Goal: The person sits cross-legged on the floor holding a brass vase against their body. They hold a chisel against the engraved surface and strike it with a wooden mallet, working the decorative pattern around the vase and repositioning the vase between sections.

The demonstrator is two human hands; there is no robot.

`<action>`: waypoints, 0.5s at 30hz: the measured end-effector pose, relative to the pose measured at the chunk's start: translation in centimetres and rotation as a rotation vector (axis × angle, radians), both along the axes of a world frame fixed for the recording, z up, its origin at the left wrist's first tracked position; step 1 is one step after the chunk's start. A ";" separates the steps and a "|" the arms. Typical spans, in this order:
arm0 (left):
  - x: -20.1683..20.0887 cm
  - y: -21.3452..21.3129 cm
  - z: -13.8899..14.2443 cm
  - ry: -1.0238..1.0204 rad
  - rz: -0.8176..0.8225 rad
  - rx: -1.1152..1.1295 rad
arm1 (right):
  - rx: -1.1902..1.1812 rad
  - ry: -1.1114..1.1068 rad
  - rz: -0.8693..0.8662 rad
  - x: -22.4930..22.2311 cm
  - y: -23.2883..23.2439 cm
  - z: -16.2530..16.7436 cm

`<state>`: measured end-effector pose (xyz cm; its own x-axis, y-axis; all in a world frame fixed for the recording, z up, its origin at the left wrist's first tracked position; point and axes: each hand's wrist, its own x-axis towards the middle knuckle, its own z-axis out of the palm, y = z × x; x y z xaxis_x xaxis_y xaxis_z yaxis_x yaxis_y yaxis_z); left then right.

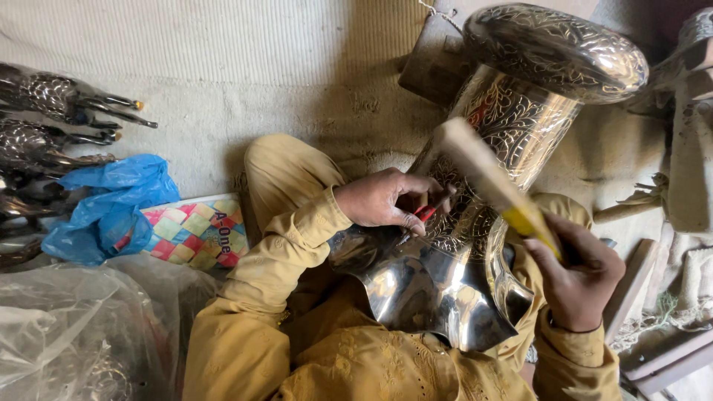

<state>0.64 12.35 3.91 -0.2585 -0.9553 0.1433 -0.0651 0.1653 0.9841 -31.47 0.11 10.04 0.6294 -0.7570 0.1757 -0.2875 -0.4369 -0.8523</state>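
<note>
Polished silvery metal is filling the middle of the scene: we are looking down at a large engraved metal vase [512, 126] lying tilted across our lap, its flared scalloped mouth [431, 297] nearest to us and its rounded engraved base pointing to the far right. Our left hand [386, 199] is resting on the neck of the vase, fingers pinched together around a slim red-handled engraving tool [422, 217] whose tip is touching the patterned metal. Our right hand [579, 278] is closing firmly around the yellow-banded handle of a wooden mallet [486, 174], which is blurring with motion and slanting up over the vase, above the left hand. We are wearing mustard-yellow sleeves [275, 252], with one knee bent on the pale woven mat [223, 67]. On the far left, dark metal figurines [52, 100] are lying near a crumpled blue plastic bag [111, 204], and a colourful woven pad [194, 234] is lying just beside the bag. Clear plastic sheeting [74, 327] is bunching at the near left.
</note>
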 end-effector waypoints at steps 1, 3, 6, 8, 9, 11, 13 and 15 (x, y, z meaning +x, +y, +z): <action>0.0 0.1 0.2 0.037 0.014 -0.001 | 0.016 -0.071 -0.002 0.1 0.1 0.0; 0.0 0.2 0.4 0.041 0.001 0.023 | 0.027 -0.077 0.011 0.2 0.0 0.2; 0.0 0.2 0.3 0.062 -0.008 0.000 | 0.061 -0.037 0.001 0.5 0.1 0.3; 0.0 0.2 0.1 0.064 -0.012 -0.002 | 0.155 -0.199 -0.076 0.6 0.3 0.2; -0.1 0.2 0.0 0.056 -0.015 0.014 | 0.095 -0.128 -0.019 0.7 0.3 0.2; 0.0 0.2 -0.1 0.057 -0.015 0.028 | -0.029 0.005 0.097 0.8 0.3 0.2; 0.0 0.2 -0.2 0.086 -0.015 0.033 | 0.078 -0.128 -0.029 0.9 0.4 0.1; 0.0 0.2 -0.2 0.005 -0.024 0.033 | 0.133 -0.115 -0.037 0.8 0.4 0.0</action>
